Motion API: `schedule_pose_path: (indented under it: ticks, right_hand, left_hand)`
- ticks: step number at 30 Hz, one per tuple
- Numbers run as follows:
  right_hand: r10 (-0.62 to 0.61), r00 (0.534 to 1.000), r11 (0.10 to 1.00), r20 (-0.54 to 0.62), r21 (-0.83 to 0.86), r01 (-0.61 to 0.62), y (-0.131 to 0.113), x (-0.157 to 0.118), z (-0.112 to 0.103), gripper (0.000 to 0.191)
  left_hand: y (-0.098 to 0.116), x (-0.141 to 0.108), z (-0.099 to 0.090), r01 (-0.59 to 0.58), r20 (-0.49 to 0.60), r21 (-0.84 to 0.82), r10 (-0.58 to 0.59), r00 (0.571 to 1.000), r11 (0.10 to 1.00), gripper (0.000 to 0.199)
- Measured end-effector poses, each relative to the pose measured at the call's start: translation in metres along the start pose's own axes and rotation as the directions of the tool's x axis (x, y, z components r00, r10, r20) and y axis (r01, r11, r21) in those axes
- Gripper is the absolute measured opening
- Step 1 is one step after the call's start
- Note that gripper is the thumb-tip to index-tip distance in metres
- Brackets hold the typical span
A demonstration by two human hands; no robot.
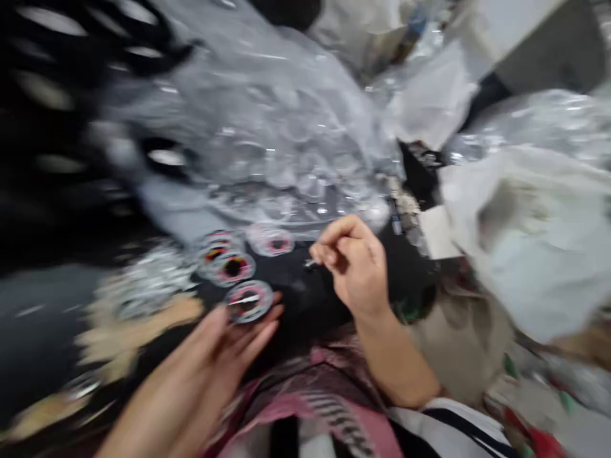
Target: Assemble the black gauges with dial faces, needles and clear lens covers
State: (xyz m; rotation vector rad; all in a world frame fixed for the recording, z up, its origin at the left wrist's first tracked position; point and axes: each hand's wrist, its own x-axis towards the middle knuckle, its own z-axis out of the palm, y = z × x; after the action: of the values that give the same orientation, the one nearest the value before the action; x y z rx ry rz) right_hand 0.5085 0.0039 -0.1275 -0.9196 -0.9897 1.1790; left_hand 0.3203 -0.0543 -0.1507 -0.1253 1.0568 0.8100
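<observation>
My left hand holds a round dial with a clear rim, a red and dark printed face and a white pointer across it. The thumb lies on its near edge and the fingers are beneath. Just beyond it, several similar round discs overlap on the dark surface, with another disc a little to their right. To the right, my right hand is closed, thumb and fingertips pinched together. A small metallic bit shows at the fingertips, too blurred to name.
A large clear plastic bag of round transparent parts lies behind the discs. At the left is a heap of small silvery pieces on cardboard. White bags crowd the right side. Black items with pale ovals fill the upper left.
</observation>
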Motion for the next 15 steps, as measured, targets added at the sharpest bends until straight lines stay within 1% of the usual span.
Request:
schedule_pose_path:
  ticks: [1,3,6,8,10,13,15]
  right_hand:
    - [0.019,0.998,0.999,0.058,0.028,-0.02,-0.001,-0.004,0.012,0.022]
    - [0.041,0.987,0.998,0.154,0.044,-0.048,-0.003,-0.009,0.032,0.026]
    - [0.037,0.962,0.999,0.272,0.006,-0.04,-0.003,-0.014,0.051,0.028]
    - [0.021,0.934,0.997,0.357,-0.078,0.008,-0.001,-0.016,0.058,0.028]
    - [-0.005,0.904,0.978,0.428,-0.187,0.094,0.003,-0.016,0.061,0.026]
    - [-0.049,0.872,0.934,0.488,-0.286,0.213,0.004,-0.014,0.063,0.024]
    - [-0.042,0.862,0.93,0.505,-0.295,0.218,0.0,-0.012,0.063,0.024]
  left_hand:
    - [0.001,-0.003,0.007,-0.011,0.008,0.001,0.011,1.0,1.0,0.024]
    - [0.002,-0.001,0.013,-0.068,0.095,-0.008,0.068,0.993,0.998,0.021]
    - [0.003,0.006,0.006,-0.14,0.241,-0.042,0.146,0.959,0.989,0.021]
    - [0.001,0.007,0.0,-0.152,0.294,-0.058,0.163,0.942,0.987,0.022]
    - [-0.002,0.008,-0.003,-0.151,0.319,-0.054,0.16,0.934,0.987,0.021]
    - [-0.003,0.008,-0.004,-0.157,0.316,-0.043,0.163,0.935,0.987,0.018]
    - [-0.002,0.008,-0.003,-0.167,0.308,-0.045,0.173,0.936,0.985,0.017]
